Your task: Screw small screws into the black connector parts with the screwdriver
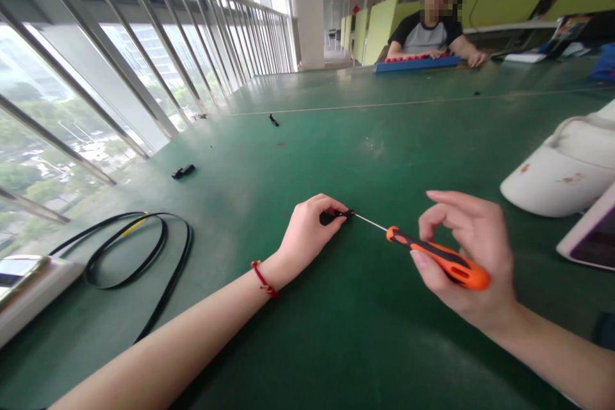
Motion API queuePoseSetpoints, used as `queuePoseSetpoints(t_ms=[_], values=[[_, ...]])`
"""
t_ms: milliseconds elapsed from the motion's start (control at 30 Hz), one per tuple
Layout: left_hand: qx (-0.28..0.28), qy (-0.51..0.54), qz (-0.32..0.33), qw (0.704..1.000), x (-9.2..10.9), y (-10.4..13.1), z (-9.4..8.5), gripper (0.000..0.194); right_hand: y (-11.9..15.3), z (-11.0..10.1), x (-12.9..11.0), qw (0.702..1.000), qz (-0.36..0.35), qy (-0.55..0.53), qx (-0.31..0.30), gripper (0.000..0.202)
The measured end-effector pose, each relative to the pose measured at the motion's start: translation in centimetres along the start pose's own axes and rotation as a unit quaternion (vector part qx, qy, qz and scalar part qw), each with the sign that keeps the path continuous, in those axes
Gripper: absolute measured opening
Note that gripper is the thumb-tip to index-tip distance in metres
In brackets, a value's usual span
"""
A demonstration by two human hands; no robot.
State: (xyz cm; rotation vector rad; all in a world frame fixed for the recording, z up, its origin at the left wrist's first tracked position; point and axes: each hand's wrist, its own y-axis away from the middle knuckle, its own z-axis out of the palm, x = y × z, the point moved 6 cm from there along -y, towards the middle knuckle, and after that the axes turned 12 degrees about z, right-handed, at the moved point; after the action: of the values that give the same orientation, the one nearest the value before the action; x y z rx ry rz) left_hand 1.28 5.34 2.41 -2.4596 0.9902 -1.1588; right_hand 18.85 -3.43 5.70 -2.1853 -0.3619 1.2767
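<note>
R hand (487,237) w/ screwdriver (425,249) @ blk part (328,218)

Blk part (327,218) partly hidden by L hand (305,232); 1 wht tub (562,170) cropped @ R edge.

Left hand (303,237): bare; slim fingers (331,200). Left forearm (202,333): bare along its visible length. Bracelet (264,278): one, worn round the left wrist (280,271); narrow red cord, small yellowish details, knot-like lumps, finer form blurred. Right hand (487,246): bare, likewise slim-fingered. Right forearm (552,343): bare.
</note>
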Motion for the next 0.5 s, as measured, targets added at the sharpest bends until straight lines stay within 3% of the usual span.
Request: queuePoseSetpoints(t_ms=[100,233,300,400,500], values=[[0.000,-0.001,-0.003,1.000,0.0,0.0,0.0,0.010,0.2,0.4,-0.1,0.997,-0.007,0.064,-0.037,0.028],[-0.001,-0.003,-0.004,1.000,0.0,0.0,0.0,0.010,0.3,-0.5,-0.1,0.999,-0.009,0.027,0.041,0.042],[-0.002,-0.004,-0.004,1.000,0.0,0.0,0.0,0.010,0.2,-0.5,0.1,0.999,0.000,0.015,0.039,0.047],[-0.001,-0.002,-0.004,1.000,0.0,0.1,0.0,0.010,0.1,0.3,0.0,0.998,0.003,0.060,-0.018,0.028],[-0.002,0.001,-0.003,1.000,-0.1,0.1,0.0,0.011,0.1,0.0,0.0,0.997,0.003,0.069,0.015,0.022]])
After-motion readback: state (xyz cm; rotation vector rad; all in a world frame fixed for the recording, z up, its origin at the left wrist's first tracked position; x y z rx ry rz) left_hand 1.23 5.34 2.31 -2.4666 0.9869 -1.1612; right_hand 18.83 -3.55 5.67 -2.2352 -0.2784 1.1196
